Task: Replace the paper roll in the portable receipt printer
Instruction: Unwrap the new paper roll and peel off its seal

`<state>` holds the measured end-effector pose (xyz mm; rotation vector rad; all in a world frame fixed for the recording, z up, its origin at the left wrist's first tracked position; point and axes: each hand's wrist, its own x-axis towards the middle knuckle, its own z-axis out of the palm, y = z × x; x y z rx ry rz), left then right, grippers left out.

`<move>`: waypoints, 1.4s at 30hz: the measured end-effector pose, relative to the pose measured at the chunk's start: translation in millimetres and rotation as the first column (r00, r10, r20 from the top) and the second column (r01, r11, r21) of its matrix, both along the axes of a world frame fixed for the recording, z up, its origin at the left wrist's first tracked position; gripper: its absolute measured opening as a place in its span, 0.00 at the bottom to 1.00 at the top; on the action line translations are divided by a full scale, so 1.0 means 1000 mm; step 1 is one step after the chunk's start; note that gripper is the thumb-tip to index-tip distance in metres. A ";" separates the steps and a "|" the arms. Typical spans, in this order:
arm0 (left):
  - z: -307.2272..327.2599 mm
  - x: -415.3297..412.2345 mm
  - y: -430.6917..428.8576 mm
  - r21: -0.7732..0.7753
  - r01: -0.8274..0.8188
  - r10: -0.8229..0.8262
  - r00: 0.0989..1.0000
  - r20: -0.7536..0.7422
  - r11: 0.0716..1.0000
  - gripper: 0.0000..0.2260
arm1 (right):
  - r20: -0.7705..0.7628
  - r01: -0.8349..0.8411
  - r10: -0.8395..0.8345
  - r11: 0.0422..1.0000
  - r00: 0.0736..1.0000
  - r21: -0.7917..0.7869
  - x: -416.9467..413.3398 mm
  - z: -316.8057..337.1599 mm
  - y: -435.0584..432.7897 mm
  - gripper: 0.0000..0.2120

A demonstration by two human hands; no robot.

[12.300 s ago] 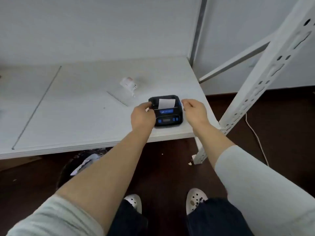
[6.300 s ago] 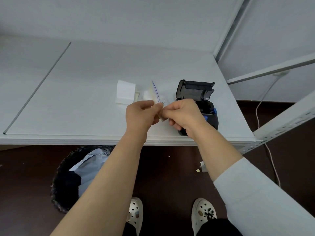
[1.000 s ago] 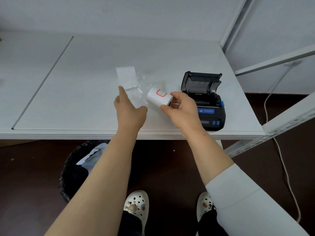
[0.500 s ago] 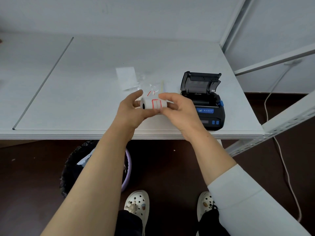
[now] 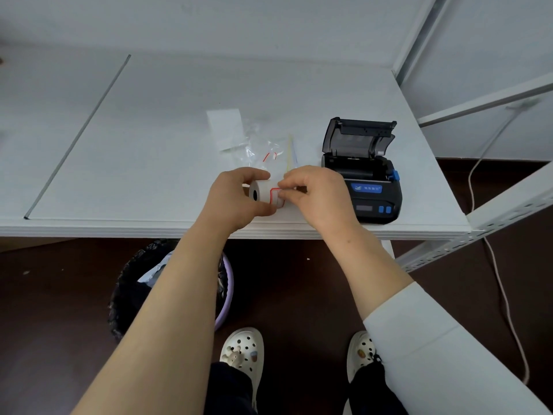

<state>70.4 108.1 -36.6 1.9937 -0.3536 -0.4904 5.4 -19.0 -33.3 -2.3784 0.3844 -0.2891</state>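
On the white desk the printer sits lid-up, bay empty, just right of both hands. Between them the paper roll lies crosswise, core facing left. Left hand wraps it; right hand (nearer the printer) pinches its red-edged sticker, whereas half a second ago both merely cradled it.
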 end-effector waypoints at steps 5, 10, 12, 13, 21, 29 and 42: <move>-0.001 0.001 0.000 -0.007 0.008 -0.008 1.000 0.011 1.000 0.26 | -0.014 -0.036 0.035 0.994 0.999 -0.101 0.001 0.004 0.000 0.06; -0.002 0.002 0.001 -0.014 0.008 -0.008 1.000 -0.002 1.000 0.26 | -0.023 -0.048 0.046 0.993 0.999 -0.110 0.002 0.006 0.000 0.03; -0.001 0.002 0.001 -0.028 0.018 -0.018 1.000 -0.002 0.999 0.25 | -0.027 -0.056 0.053 0.992 0.998 -0.111 0.002 0.007 0.000 0.03; -0.001 0.002 0.001 -0.034 0.023 -0.023 1.000 -0.001 0.999 0.25 | -0.030 -0.060 0.057 0.992 0.998 -0.114 0.002 0.007 0.000 0.03; -0.002 0.003 0.002 -0.047 0.033 -0.034 0.999 -0.018 0.998 0.26 | -0.015 -0.089 0.088 0.990 0.996 -0.112 0.000 0.007 -0.001 0.03; -0.001 0.004 0.004 -0.081 0.041 -0.046 0.997 -0.056 0.996 0.26 | -0.007 -0.100 0.100 0.986 0.995 -0.136 0.001 0.004 -0.003 0.03; -0.001 0.006 0.005 -0.075 0.078 -0.080 0.996 -0.026 0.994 0.27 | 0.057 -0.040 0.049 0.989 0.997 -0.142 0.001 0.004 -0.002 0.04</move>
